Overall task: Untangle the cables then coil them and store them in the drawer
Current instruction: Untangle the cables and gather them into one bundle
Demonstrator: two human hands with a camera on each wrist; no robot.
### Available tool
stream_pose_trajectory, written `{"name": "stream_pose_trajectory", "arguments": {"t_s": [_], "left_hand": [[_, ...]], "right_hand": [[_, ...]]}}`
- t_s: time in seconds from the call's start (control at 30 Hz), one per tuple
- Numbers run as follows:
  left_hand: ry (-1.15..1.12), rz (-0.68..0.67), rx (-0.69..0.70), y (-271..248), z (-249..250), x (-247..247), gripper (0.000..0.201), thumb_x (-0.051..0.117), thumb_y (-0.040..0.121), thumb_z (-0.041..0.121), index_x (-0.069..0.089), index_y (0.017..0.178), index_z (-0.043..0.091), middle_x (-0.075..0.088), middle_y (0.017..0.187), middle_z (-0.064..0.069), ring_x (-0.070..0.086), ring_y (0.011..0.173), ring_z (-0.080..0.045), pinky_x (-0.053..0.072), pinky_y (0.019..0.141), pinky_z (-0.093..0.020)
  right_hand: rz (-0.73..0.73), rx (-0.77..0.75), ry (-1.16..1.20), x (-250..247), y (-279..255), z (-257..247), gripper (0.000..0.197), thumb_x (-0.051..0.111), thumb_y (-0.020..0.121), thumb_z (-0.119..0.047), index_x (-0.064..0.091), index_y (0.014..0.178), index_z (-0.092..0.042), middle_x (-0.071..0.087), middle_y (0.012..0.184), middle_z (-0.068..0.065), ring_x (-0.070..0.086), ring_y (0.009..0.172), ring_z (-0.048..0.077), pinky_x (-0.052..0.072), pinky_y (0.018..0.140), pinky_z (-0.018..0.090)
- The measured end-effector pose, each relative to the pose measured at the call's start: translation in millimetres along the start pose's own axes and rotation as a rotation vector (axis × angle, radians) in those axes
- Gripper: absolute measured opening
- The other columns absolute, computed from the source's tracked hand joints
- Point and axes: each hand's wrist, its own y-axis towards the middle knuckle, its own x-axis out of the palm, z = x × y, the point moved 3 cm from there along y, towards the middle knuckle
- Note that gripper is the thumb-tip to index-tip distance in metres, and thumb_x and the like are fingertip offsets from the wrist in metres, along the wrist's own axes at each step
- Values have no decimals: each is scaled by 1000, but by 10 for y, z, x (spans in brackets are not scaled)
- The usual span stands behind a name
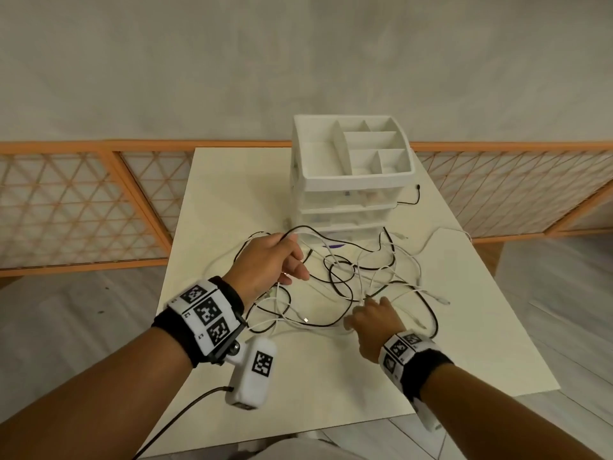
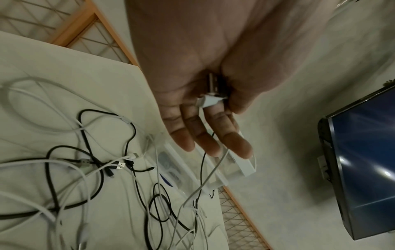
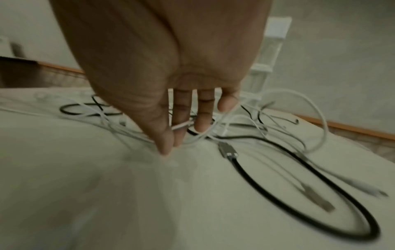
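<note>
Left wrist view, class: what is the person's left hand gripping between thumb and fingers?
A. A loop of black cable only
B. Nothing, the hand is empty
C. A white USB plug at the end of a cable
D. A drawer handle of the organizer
C: the left hand pinches a white USB plug with its metal tip against the palm, raised above the tangled cables on the table.
</note>
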Motion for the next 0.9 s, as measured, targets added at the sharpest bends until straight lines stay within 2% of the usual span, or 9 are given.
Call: {"name": "stream_pose_trajectory", "arguments": {"t_s": [0.1,0.2,0.27,0.37,0.5,0.57,0.67,0.8,0.9], "left_hand": [[46,-8,10,-13,-36,-26,30,42,106,29,65,90,17,79,88,-5,68,83,-19,50,74,-34],[110,-12,59,-12,-17,35,27,42,106,35,67,100,28,76,106,6,63,75,-15,51,63,-29],[144,-51,95,-13,4,146,27,40,106,37,66,104,28,75,102,7,55,65,-13,45,51,-24],[106,-116,95,-23,-3,292,30,39,107,36,64,104,19,67,75,1,43,55,-13,35,48,-25],[101,-155,61,16,-118,229,34,38,107,32,63,96,12,58,74,3,39,56,-11,34,51,-25],[181,-142,72,36,-196,142,34,37,108,29,62,89,16,56,75,4,40,60,-12,35,55,-26],[293,-119,67,61,-266,39,36,34,108,27,56,81,19,55,78,2,46,72,-16,37,60,-23],[208,-47,121,54,-57,-12,36,37,108,32,55,79,21,58,76,1,57,86,-18,44,70,-33],[-21,-53,138,2,256,-35,31,36,108,35,54,86,21,53,69,3,58,78,-18,47,68,-35]], "right_hand": [[101,25,247,-89,10,105,26,54,88,-16,72,103,-27,67,107,-3,62,104,25,41,77,31],[470,-69,625,-774,-73,236,16,69,88,-19,79,94,-29,72,87,-4,65,78,9,42,68,21],[680,-109,761,-1332,-219,326,14,74,87,-16,81,93,-26,72,80,-8,57,64,-7,37,65,8],[764,-43,888,-1896,-386,512,9,78,85,-19,81,93,-21,74,85,-9,55,59,-13,37,60,1],[902,87,1000,-2139,-455,751,5,81,81,-25,80,85,-24,75,79,-9,59,59,-5,52,63,16],[1062,139,1123,-2220,-513,888,6,82,80,-27,79,84,-24,74,77,-10,62,63,3,57,69,26],[1349,262,1352,-2245,-630,1118,10,79,80,-34,77,84,-24,74,73,-6,62,59,9,55,62,29],[1266,291,1367,-1987,-493,1183,20,67,91,-42,75,89,-24,73,72,-1,58,50,12,48,49,25],[1062,503,1249,-1396,-230,1321,32,63,89,-46,76,84,-16,73,68,-1,64,55,18,55,57,33]]}}
